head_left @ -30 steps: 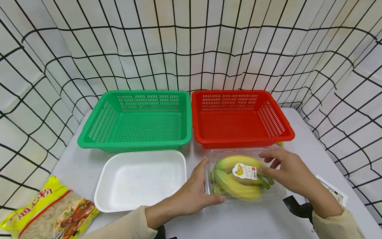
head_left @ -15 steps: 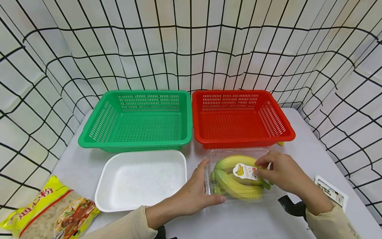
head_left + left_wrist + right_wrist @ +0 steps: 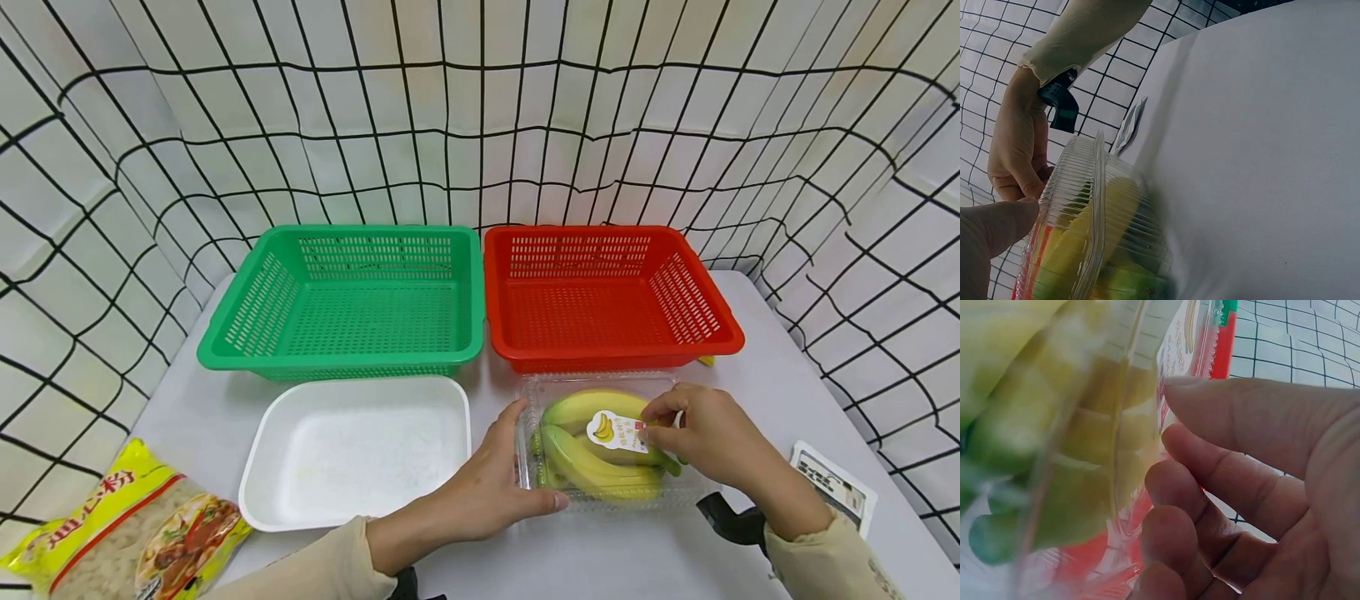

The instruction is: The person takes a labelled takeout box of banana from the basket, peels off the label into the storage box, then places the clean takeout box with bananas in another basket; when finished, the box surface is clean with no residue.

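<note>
Backdrop: black mesh (image 3: pixel 480 133) was hung over pale sheeting, and a white tabletop (image 3: pixel 637 558) was bounded by it.
Baskets: a green basket (image 3: pixel 337 364) and a red basket (image 3: pixel 611 354) were set side by side.
Tray side: a white tray (image 3: pixel 352 450) was placed before the green basket, a yellow food packet (image 3: pixel 120 533) beside it.
Banana box: bananas (image 3: pixel 600 473) were packed in a clear box (image 3: pixel 551 381) just in front of the red basket; a label (image 3: pixel 611 431) was stuck on top.
Left hand (image 3: pixel 483 483): the box's left end was clasped, thumb spread from forefinger.
Right hand (image 3: pixel 708 437): the label's right edge was apparently pinched between thumb and forefinger, the other fingers curled; the exact contact was poorly shown.
Risk: the label could be torn or creased by a sharp tug; the box could be dragged askew if the left hold were slackened; thin plastic could be dented by too firm a press.
</note>
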`<state>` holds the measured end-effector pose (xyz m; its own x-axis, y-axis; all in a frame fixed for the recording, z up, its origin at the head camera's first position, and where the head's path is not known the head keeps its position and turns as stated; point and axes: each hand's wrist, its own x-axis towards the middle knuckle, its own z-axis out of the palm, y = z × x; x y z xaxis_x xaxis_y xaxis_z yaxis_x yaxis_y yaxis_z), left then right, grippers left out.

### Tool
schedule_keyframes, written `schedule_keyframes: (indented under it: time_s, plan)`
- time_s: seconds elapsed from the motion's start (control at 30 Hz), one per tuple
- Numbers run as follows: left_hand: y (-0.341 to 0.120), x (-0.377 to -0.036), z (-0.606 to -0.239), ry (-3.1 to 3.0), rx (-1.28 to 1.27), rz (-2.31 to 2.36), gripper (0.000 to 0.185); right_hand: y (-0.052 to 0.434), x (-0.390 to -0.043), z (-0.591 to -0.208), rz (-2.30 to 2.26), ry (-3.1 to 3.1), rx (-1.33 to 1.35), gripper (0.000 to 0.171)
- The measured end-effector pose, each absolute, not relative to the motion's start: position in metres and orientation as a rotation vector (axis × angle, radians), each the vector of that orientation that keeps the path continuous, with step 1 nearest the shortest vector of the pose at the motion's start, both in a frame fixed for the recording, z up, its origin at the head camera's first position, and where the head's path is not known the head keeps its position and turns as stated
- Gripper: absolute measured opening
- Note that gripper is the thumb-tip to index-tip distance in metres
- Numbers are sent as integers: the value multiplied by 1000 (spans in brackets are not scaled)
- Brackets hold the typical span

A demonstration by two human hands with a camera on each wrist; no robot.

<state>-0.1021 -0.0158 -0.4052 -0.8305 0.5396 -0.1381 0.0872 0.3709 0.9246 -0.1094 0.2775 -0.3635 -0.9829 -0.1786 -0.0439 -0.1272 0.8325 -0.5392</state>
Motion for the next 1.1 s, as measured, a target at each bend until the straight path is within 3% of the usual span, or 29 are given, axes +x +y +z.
schedule_keyframes:
  time_s: [1.1]
  plan:
    - [-15, -102, -406, 2215, 552, 1470, 114, 274, -110, -365, -847, 2913, -171, 6]
